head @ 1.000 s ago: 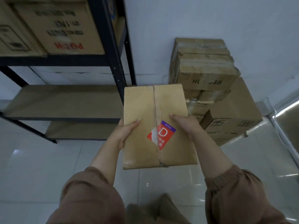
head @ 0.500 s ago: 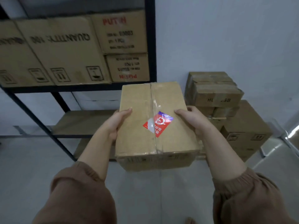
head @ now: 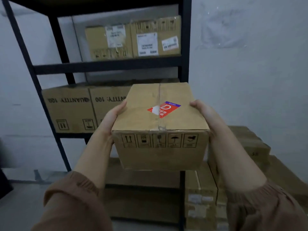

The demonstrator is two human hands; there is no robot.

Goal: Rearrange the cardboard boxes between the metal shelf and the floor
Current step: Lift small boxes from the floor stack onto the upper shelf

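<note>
I hold a taped cardboard box with a red and purple sticker on its top in front of the black metal shelf. My left hand grips the box's left side, thumb on the top edge. Over on the opposite side, my right hand grips it the same way. The box hangs at about the height of the shelf's middle level, near the shelf's right front post. Handling symbols are printed on its near face.
The middle level carries large boxes printed upside down. Two labelled boxes stand on the level above. The lower boards show below the held box. A stack of boxes stands on the floor to the right, against the white wall.
I have raised the box from low over the floor to the height of the middle shelf level. My view tilted up, bringing the upper shelf levels into sight.
</note>
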